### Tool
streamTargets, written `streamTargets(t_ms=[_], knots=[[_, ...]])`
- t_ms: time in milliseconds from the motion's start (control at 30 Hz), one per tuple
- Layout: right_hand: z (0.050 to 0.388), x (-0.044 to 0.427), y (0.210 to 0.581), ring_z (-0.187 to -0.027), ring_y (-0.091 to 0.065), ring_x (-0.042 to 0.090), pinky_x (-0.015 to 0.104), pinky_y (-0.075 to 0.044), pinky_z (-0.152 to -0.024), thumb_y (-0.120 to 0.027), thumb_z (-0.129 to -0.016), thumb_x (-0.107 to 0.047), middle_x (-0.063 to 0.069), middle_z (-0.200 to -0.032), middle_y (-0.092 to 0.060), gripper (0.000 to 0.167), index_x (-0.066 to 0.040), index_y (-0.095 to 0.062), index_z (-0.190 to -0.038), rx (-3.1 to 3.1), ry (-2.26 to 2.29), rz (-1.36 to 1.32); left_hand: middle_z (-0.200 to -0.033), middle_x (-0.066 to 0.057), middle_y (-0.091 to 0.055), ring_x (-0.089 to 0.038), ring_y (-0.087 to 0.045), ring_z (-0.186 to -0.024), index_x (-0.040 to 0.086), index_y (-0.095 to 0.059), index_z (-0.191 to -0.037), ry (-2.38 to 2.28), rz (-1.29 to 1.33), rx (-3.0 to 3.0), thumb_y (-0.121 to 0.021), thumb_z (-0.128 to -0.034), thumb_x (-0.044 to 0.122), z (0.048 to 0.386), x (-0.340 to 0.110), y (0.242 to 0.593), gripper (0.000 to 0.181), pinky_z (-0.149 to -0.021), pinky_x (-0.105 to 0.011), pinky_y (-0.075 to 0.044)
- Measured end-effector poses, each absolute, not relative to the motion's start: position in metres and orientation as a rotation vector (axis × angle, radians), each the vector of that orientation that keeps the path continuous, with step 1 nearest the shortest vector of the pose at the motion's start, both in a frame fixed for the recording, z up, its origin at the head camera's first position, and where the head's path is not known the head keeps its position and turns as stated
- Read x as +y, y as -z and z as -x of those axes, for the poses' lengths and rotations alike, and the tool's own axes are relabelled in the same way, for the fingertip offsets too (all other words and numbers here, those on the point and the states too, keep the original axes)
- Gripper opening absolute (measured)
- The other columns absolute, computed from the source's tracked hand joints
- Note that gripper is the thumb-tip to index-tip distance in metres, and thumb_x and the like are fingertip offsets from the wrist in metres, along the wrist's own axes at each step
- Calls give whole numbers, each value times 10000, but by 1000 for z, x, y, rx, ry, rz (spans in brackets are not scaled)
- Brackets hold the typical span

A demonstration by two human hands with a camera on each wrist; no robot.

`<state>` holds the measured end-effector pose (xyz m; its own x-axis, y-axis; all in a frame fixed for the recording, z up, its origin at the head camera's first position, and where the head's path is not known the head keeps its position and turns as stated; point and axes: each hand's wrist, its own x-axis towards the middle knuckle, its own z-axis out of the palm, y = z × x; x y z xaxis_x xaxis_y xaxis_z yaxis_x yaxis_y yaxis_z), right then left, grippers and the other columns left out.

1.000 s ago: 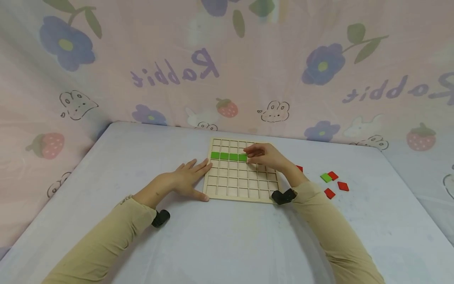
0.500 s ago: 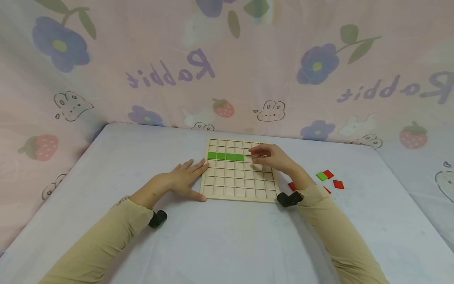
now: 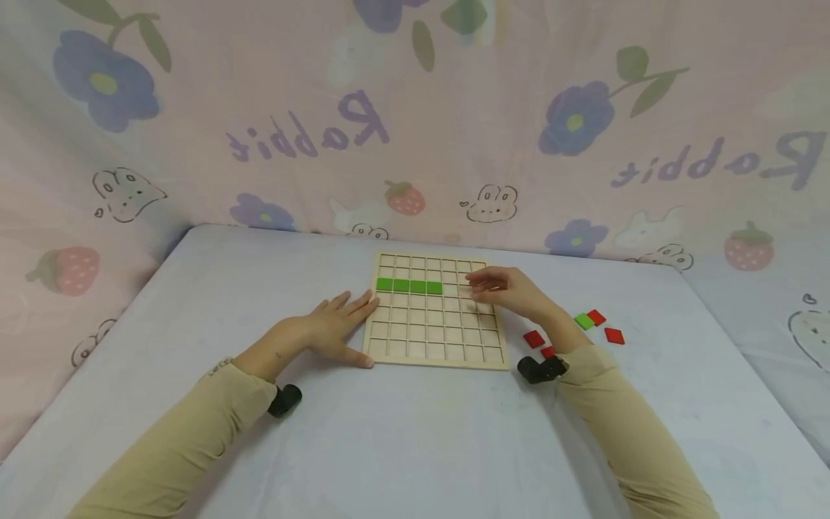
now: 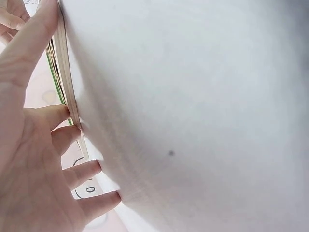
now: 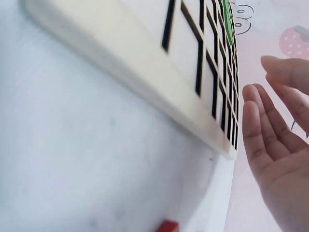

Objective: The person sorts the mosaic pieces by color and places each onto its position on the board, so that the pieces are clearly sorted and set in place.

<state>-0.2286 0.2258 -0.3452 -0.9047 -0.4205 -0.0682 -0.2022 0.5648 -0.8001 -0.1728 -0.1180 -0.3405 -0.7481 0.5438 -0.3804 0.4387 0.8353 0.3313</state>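
A pale wooden grid board [image 3: 424,328] lies flat on the table, with a row of green tiles [image 3: 410,286] filling cells from its left edge. My left hand [image 3: 333,333] lies spread on the table, thumb and fingertips touching the board's left side; the left wrist view [image 4: 36,159] shows them against that edge. Over the board's right part hovers my right hand [image 3: 512,290], its fingers loosely bent. In the right wrist view nothing shows between the thumb and fingers of that hand [image 5: 280,130].
Right of the board lie several loose tiles: a red tile [image 3: 534,339], another red tile [image 3: 614,336], and a green tile [image 3: 583,321] touching a red one. A red tile [image 3: 547,352] is partly hidden by the right wrist. A patterned curtain [image 3: 415,130] hangs behind the table.
My right hand has moved right, away from the green row, toward the board's right edge. The head view has shifted slightly. My left hand stays at the board's left side.
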Motion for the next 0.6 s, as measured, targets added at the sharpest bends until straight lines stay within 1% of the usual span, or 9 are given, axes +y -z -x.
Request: streamTargets(t_ms=[133,367,533,600], knots=[[227,232,346,-1080,-609,261,254,-503,-850,-685,-887,-175,149,-1235,-637,438,-41,-586,-1292,2546,1253,495,-1625,-89,2,-426,24,-1465,108,-75,-1553,-297,-725,2545,-662,-829,562,173,-118,340,1037,-1156,-615,-46],[222,243,347,-1054,-622,240,185,-506,-822,-691,-884,-163,177,-1224,-636,437,-16,-584,-1282,2543,1278,504,-1625,-99,-8,-437,14,-1462,102,-83,-1552,-291,-726,2547,-663,-831,554,172,-117,339,1029,-1153,-622,-50],[219,252,346,-1027,-636,190,174,-511,-809,-685,-884,-130,188,-1205,-641,427,-6,-583,-1279,2546,1279,494,-1624,-101,-12,-438,8,-1462,100,-86,-1551,-291,-729,2551,-662,-830,558,172,-117,340,1030,-1152,-623,-55],[217,255,345,-1029,-639,190,174,-512,-813,-680,-885,-118,195,-1199,-641,428,4,-577,-1282,2542,1279,489,-1624,-103,-12,-440,8,-1461,97,-85,-1551,-290,-733,2551,-659,-831,560,173,-117,341,1031,-1151,-625,-57]])
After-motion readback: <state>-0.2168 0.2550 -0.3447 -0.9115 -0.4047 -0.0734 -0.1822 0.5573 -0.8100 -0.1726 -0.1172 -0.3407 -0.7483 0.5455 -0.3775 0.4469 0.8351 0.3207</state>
